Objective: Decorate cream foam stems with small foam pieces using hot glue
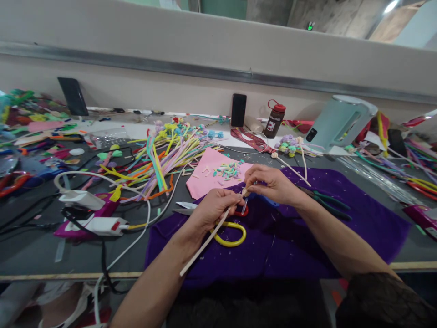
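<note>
Both hands work over the purple cloth [307, 237] spread on the bench [41, 246]. The left hand [213, 209] has its fingers closed around a cream pipe cleaner [205, 246], which runs from the fingertips down and toward the near edge of the cloth, its free end hanging past the left forearm. The top end of the stem lies between the two hands, where the right hand [269, 184] pinches it, thumb and forefinger closed on its tip. The fingertips of the two hands almost touch there.

Just below the hands, on the cloth, lie scissors with yellow handles [230, 234]; their blades reach off the cloth's left edge. A red loop shows just under the pinch, partly hidden by the left hand. Green-handled pliers [327, 202] rest on the cloth beside the right wrist. Beyond the cloth's far edge sits a pink sheet [205, 180] scattered with small coloured bits, and farther left of it a loose heap of coloured pipe cleaners [160, 159]. A brown bottle with a red cap [274, 119] stands at the wall behind the cloth.
</note>
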Demonstrator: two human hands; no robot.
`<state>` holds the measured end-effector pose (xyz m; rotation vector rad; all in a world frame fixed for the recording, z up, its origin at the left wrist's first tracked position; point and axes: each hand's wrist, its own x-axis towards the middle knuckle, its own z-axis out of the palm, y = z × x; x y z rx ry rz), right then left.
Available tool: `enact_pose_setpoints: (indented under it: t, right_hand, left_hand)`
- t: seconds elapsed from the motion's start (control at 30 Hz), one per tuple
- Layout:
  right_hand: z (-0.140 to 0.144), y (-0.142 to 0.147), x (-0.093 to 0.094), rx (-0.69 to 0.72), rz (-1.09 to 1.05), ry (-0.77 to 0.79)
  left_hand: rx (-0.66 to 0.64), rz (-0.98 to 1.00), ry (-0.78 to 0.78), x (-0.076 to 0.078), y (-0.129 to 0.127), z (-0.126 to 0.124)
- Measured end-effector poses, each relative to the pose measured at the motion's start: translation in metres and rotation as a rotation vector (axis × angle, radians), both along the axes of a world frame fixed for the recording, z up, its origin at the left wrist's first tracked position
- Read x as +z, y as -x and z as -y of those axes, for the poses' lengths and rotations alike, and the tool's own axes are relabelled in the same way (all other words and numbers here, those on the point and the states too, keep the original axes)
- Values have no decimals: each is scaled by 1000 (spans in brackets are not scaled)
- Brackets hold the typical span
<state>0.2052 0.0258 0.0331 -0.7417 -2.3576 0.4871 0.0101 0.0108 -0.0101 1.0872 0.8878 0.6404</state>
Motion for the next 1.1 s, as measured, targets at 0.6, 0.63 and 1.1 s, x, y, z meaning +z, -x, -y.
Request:
enact_pose_setpoints:
  t: [0.6, 0.63, 1.1]
  right_hand:
    - [1, -1, 1, 7, 78, -67]
    - [1, -1, 2, 6, 78, -65]
    - [-3, -3, -3, 13, 15, -40]
  left_hand:
    - [-1, -40, -38, 1, -1, 1]
    - [-2, -38, -40, 0, -1, 1]
    - [10, -8, -24, 0, 1, -1]
